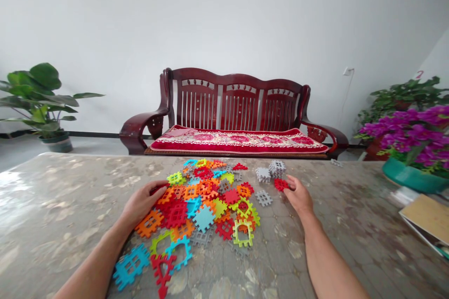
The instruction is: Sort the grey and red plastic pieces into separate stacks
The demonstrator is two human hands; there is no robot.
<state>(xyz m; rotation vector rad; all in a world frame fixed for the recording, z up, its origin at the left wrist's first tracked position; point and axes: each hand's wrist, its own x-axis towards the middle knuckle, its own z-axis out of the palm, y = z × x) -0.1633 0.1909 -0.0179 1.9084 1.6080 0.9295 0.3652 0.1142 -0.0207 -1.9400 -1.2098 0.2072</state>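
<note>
A loose heap of flat plastic interlocking building tiles in red, orange, blue, lime and grey spreads over the middle of the table. At the heap's left edge, my left hand is closed with a red tile between thumb and fingers, partly hidden by them. To the right of the heap, my right hand pinches another red tile by its right edge. Just behind that tile stand a stack of grey window tiles and a lower grey stack. One grey tile lies apart nearby.
A patterned cover lies over the table. Purple flowers in a teal pot and a cardboard-coloured box are at the right. Beyond the table is a wooden bench with a red runner. A potted plant stands left.
</note>
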